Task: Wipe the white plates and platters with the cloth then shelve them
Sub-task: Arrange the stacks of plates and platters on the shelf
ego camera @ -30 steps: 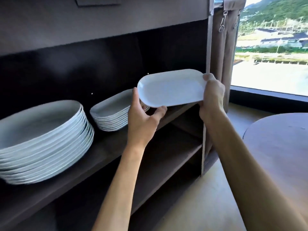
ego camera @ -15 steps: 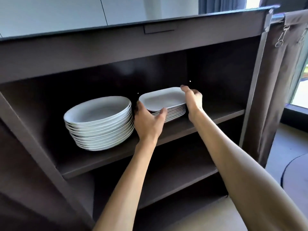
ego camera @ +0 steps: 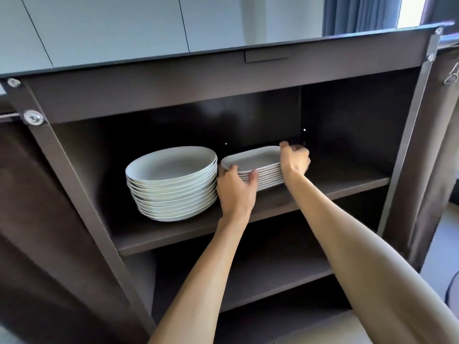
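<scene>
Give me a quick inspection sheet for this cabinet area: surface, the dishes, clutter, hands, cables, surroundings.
Surface: dark upper shelf carries both stacks; the lower shelf shows nothing on it.
Job's things: stack of oval plates on the left; stack of rectangular platters beside it on the right, top platter seated on it. No cloth in view.
Clutter: nothing seen.
Hands: left hand holds the platters' near left corner; right hand curls over the right end of the top platter.
Cables: a dark cord on the floor at the right edge.
Surroundings: pale wall panels above, blue curtain top right, brown fabric cover hanging at the right.
</scene>
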### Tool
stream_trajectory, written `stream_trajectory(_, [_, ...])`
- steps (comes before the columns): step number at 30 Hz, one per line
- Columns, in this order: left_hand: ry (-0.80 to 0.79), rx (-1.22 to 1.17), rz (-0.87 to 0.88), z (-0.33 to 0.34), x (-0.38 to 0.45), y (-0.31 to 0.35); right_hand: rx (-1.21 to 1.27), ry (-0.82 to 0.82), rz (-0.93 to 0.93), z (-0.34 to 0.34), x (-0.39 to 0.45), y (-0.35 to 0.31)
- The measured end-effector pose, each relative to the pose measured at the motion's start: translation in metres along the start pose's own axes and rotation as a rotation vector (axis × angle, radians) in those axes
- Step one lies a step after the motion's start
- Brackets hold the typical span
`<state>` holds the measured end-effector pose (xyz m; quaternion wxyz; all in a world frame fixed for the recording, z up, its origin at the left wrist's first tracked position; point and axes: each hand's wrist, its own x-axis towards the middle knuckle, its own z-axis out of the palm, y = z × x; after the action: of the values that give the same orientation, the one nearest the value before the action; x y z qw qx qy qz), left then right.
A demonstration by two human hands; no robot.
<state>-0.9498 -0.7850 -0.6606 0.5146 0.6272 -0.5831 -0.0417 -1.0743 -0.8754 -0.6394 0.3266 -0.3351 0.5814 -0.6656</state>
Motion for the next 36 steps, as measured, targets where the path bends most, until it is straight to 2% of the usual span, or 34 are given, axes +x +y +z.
stream_trajectory(6, [-0.005, 0.022, 0.11, -0.022, -0.019, -0.008, -0.017, 0.013, -0.036, 0.005, -0.005, 0.002])
stream_trajectory(9, [0.032, 0.016, 0.17, -0.04, -0.033, -0.01, -0.149, 0.003, -0.107, 0.007, -0.016, 0.002])
stream_trajectory(11, [0.158, 0.017, 0.248, -0.055, -0.041, -0.016, -0.252, 0.074, -0.293, 0.008, -0.027, 0.003])
stream_trajectory(13, [0.38, 0.039, 0.359, -0.069, -0.048, -0.028, -0.214, 0.084, -0.601, 0.014, -0.049, 0.001])
stream_trajectory(15, [0.563, 0.099, 0.373, -0.082, -0.05, -0.043, -0.115, -0.02, -0.854, 0.029, -0.079, -0.002])
stream_trajectory(16, [0.582, 0.113, 0.307, -0.087, -0.049, -0.049, -0.085, -0.084, -0.911, 0.038, -0.094, -0.003])
stream_trajectory(18, [0.466, 0.109, 0.065, -0.097, -0.044, -0.06, -0.04, -0.22, -0.881, 0.054, -0.122, -0.005])
stream_trajectory(20, [0.326, 0.1, -0.101, -0.106, -0.037, -0.069, -0.004, -0.369, -0.73, 0.068, -0.144, -0.003])
stream_trajectory(22, [0.265, 0.098, -0.128, -0.112, -0.03, -0.074, 0.027, -0.44, -0.577, 0.08, -0.158, 0.002])
stream_trajectory(27, [0.24, 0.141, -0.138, -0.116, -0.026, -0.081, 0.071, -0.366, -0.413, 0.096, -0.169, 0.007])
stream_trajectory(36, [0.226, -0.07, -0.197, -0.119, -0.002, -0.093, 0.107, -0.458, -0.283, 0.111, -0.163, 0.016])
